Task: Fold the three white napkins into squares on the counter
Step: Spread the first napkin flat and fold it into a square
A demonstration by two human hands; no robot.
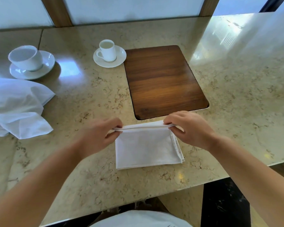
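on counter [236, 95], white napkin [146, 148] folded square, far corners pinched by left hand [97, 136], right hand [188, 128]

Both forearms are bare down to the left hand [98, 136] and right hand [189, 128]; a white shirt [138, 218] shows below.

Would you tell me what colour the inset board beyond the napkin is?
Dark brown wood grain board, head view.

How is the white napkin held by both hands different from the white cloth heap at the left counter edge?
The folded white napkin lies flat as a neat rectangle; the crumpled white cloth heap is loose and bunched. The left hand and right hand pinch the folded napkin's far corners; nothing touches the heap. Both are white fabric on the beige marble counter.
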